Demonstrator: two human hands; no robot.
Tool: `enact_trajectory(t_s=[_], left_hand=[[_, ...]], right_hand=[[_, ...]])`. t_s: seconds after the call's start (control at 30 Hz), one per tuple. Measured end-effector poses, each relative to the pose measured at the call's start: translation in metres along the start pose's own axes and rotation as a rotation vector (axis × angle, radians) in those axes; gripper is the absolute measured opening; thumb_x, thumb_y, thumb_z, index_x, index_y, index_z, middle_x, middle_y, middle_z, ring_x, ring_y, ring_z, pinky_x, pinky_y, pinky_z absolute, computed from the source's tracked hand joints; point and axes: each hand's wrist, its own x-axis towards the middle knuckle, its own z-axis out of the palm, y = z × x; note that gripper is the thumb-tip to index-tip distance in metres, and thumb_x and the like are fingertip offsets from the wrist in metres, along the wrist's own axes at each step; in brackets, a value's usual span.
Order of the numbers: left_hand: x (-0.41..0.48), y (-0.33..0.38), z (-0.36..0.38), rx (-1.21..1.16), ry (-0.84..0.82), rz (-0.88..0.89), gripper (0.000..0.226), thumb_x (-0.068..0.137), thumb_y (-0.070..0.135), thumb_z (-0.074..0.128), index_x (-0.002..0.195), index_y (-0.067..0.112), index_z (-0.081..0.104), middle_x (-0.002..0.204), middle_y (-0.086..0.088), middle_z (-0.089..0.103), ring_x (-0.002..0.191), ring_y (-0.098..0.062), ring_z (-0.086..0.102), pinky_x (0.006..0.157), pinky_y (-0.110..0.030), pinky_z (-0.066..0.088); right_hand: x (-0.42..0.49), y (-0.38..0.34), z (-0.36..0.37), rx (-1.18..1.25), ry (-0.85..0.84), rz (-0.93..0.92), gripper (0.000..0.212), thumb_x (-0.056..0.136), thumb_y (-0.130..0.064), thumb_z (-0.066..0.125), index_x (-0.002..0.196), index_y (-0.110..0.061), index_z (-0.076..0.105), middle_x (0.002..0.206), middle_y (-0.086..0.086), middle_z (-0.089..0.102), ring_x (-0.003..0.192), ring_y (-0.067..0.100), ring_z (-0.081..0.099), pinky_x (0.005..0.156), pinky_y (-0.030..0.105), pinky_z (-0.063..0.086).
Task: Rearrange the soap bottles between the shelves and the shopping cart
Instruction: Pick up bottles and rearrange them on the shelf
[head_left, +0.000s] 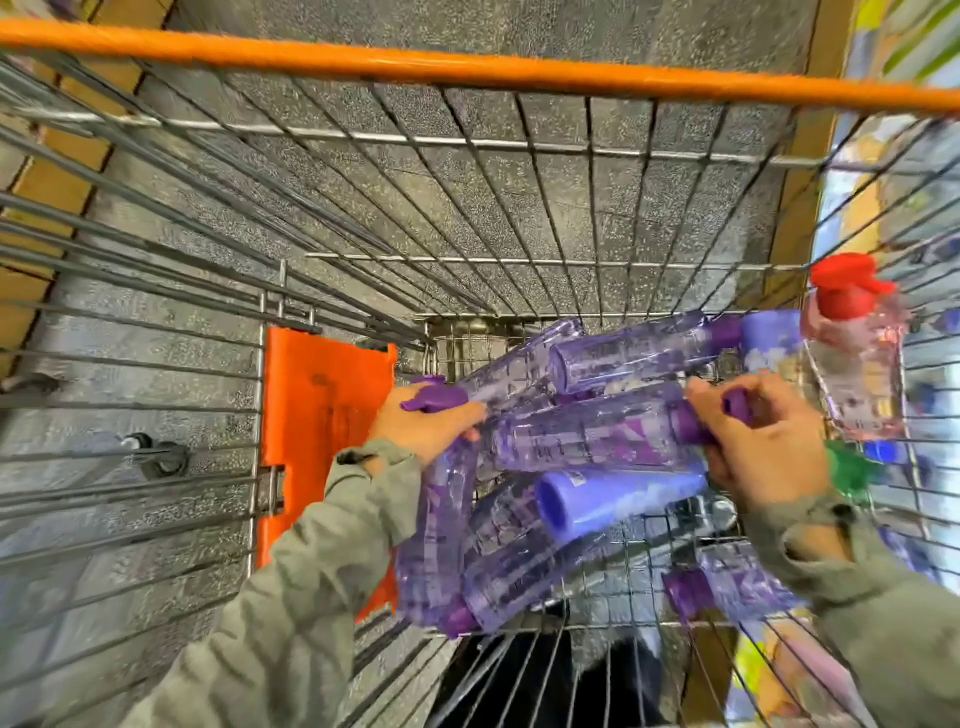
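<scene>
Several clear purple soap bottles (587, 441) lie piled in the wire shopping cart (467, 218). My left hand (421, 426) grips the purple pump cap (436, 399) of one bottle at the pile's left. My right hand (763, 447) holds the purple cap end (735, 405) of the middle bottle. An opaque lilac bottle (613, 499) lies below it, and another purple bottle (727, 582) rests at the lower right. A pink bottle with a red cap (852, 358) stands upright against the cart's right wall.
The cart has an orange rim bar (467, 67) at the far end and an orange flap (317, 410) at the left. A green cap (852, 470) shows beside my right wrist. Blurred shelf goods (883, 171) lie beyond the right wall, grey floor below.
</scene>
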Motion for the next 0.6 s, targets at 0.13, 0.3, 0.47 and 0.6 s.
enact_trajectory(t_s=[0.13,0.3,0.47,0.6], left_hand=[[-0.008,0.030,0.000,-0.008,-0.033,0.110,0.018,0.080,0.020,0.073,0.072,0.004,0.069,0.057,0.005,0.060,0.055,-0.008,0.052,0.057,-0.017,0.041],[-0.026,0.050,0.011,-0.034,-0.007,0.182,0.011,0.077,0.016,0.076,0.078,0.007,0.068,0.061,0.003,0.061,0.054,0.000,0.052,0.048,-0.005,0.034],[-0.055,0.060,0.015,-0.069,0.023,0.238,0.027,0.076,0.013,0.077,0.056,0.016,0.058,0.055,0.003,0.058,0.053,-0.003,0.054,0.051,-0.016,0.037],[-0.089,0.080,0.015,-0.005,0.018,0.342,0.026,0.079,0.015,0.073,0.057,0.011,0.060,0.052,0.003,0.056,0.042,0.000,0.043,0.049,-0.016,0.036]], right_hand=[[-0.003,-0.010,0.005,-0.238,-0.025,-0.216,0.033,0.074,-0.030,0.077,0.072,-0.005,0.056,0.062,0.005,0.051,0.054,0.003,0.042,0.053,0.013,0.036],[-0.016,-0.027,0.006,-0.279,-0.043,-0.255,0.026,0.077,-0.020,0.076,0.074,-0.005,0.055,0.061,0.002,0.049,0.057,0.014,0.039,0.054,0.017,0.035],[-0.034,-0.053,-0.005,-0.306,-0.055,-0.329,0.026,0.078,-0.023,0.076,0.074,-0.014,0.051,0.058,-0.007,0.046,0.053,0.005,0.039,0.050,0.016,0.032],[-0.050,-0.071,-0.024,-0.326,-0.062,-0.414,0.028,0.076,-0.026,0.077,0.072,-0.015,0.052,0.058,-0.005,0.047,0.054,0.008,0.041,0.052,0.010,0.033]])
